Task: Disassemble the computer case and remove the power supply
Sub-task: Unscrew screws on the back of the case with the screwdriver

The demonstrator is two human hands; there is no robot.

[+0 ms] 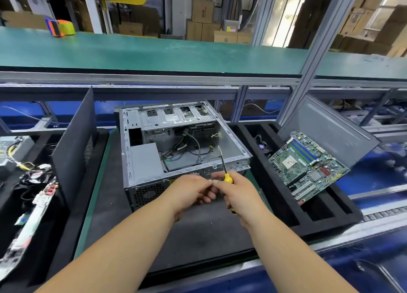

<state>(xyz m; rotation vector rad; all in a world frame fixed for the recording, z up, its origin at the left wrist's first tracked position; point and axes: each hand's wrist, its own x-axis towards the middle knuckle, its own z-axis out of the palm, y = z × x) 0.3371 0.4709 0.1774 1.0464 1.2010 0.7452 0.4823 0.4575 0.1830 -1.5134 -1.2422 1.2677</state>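
An open computer case [176,143] lies on a dark mat [198,237] in the middle of the workbench, its grey power supply [146,160] at the near left corner inside. Just in front, the right hand [239,193] grips a yellow-handled screwdriver [226,176] (blade pointing up over the case rim). The left hand [191,191] has curled fingers meeting the right fingertips; whether it pinches anything cannot be told. A green circuit board [308,165] leans in a black foam tray [286,204] to the right.
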